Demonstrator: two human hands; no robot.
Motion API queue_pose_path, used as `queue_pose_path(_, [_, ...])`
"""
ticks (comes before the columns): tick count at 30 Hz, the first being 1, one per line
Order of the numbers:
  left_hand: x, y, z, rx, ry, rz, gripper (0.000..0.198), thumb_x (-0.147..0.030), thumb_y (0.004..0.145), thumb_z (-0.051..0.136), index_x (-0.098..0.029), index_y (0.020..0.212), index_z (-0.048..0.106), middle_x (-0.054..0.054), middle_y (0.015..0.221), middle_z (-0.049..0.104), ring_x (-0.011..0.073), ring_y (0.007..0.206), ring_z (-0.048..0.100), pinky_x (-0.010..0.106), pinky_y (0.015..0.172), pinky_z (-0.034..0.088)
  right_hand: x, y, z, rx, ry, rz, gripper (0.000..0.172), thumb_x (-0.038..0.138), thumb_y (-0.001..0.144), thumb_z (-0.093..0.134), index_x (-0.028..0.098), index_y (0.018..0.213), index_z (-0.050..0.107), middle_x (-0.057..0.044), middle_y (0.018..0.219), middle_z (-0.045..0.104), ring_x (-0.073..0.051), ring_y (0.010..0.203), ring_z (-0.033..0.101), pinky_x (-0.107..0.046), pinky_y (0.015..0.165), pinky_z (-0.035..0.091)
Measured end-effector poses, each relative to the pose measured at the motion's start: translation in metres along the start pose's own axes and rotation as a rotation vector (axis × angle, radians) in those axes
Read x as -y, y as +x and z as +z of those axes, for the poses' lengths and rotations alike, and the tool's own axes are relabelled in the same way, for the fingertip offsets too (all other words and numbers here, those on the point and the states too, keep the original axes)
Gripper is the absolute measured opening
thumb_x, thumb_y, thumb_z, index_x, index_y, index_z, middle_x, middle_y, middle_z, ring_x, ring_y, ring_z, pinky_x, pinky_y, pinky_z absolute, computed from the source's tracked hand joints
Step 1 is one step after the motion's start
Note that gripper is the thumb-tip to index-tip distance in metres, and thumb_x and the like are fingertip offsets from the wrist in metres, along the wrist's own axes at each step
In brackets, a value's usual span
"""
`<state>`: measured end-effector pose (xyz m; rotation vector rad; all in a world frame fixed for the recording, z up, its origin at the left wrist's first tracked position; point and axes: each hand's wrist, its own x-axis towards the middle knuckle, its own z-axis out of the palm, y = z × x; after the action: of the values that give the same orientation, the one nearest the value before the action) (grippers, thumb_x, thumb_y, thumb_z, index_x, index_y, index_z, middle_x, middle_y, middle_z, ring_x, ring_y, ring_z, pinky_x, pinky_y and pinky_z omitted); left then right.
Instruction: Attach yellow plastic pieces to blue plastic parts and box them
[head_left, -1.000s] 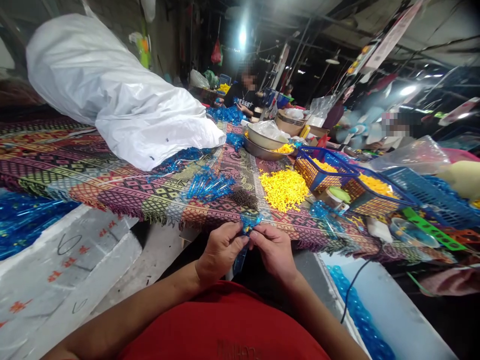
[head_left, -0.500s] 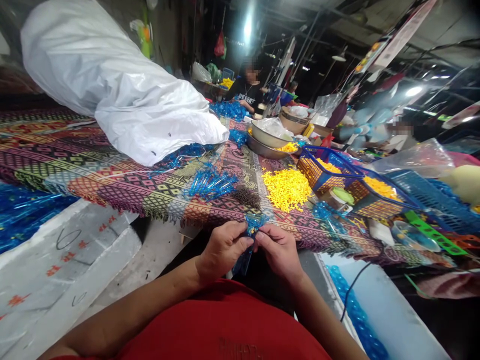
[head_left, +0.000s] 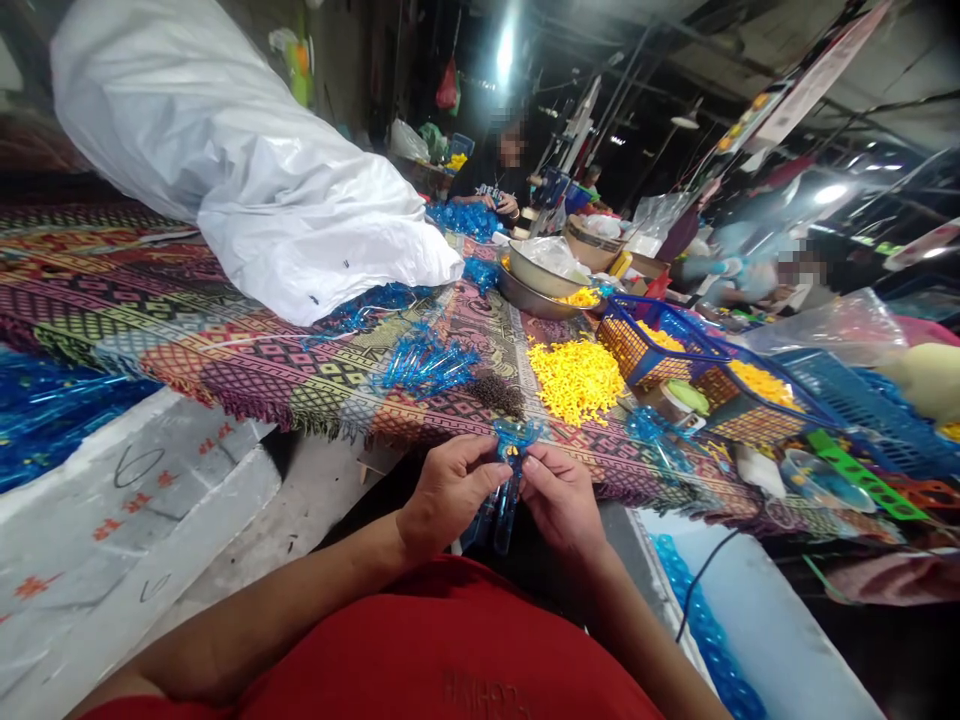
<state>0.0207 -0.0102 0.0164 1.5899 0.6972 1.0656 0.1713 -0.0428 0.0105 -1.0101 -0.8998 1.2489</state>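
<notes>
Between my hands is a clear blue plastic piece [head_left: 504,515] with long narrow strips hanging down and a small yellow part near its top. My left hand [head_left: 450,495] pinches its left side between thumb and fingers. On the right side, my right hand [head_left: 564,498] grips it with thumb and fingertips. Just beyond, on the patterned cloth [head_left: 337,385], lie a heap of small yellow plastic parts [head_left: 576,380], a pile of tiny dark pieces [head_left: 499,394] and a bunch of blue plastic pieces [head_left: 426,362].
A big white sack [head_left: 255,170] lies across the table's left. To the right stand blue baskets [head_left: 634,350] of yellow parts, stacked bowls [head_left: 536,295] and a green slotted strip [head_left: 866,478]. Foam boxes [head_left: 176,500] flank me below. A co-worker [head_left: 491,180] sits across the table.
The blue piece now shows more fully between my hands, its strips hanging lower and its yellow part in view. My right fingers have shifted slightly away to the right.
</notes>
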Motion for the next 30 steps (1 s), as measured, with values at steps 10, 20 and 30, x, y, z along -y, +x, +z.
queue_pose_path(10, [-0.0041, 0.0011, -0.0015, 0.008, 0.19, 0.116, 0.016, -0.019, 0.079, 0.052, -0.017, 0.068, 0.064, 0.002, 0.073, 0.059, 0.0141, 0.072, 0.051, 0.024, 0.07, 0.039, -0.0012, -0.0012, -0.0009, -0.014, -0.065, -0.066, 0.012, 0.028, 0.067, 0.072, 0.019, 0.072, 0.066, 0.004, 0.052, 0.053, -0.01, 0.046, 0.048, -0.023, 0.046, 0.038])
queue_pose_path(20, [-0.0032, 0.0019, 0.0001, 0.024, 0.192, 0.142, 0.015, -0.02, 0.08, 0.052, -0.017, 0.072, 0.064, 0.002, 0.073, 0.059, 0.0141, 0.071, 0.051, 0.024, 0.07, 0.039, -0.0033, -0.0011, -0.0043, -0.015, -0.061, -0.075, 0.012, 0.028, 0.069, 0.071, 0.019, 0.074, 0.066, 0.003, 0.052, 0.054, -0.01, 0.046, 0.049, -0.024, 0.046, 0.038])
queue_pose_path(30, [-0.0059, 0.0016, 0.0006, 0.031, 0.187, 0.158, 0.015, -0.018, 0.08, 0.052, -0.017, 0.072, 0.064, 0.003, 0.073, 0.059, 0.0143, 0.072, 0.051, 0.024, 0.069, 0.039, -0.0012, -0.0029, -0.006, 0.004, -0.059, -0.064, 0.011, 0.027, 0.07, 0.07, 0.019, 0.075, 0.066, 0.002, 0.055, 0.057, -0.01, 0.048, 0.05, -0.024, 0.047, 0.04])
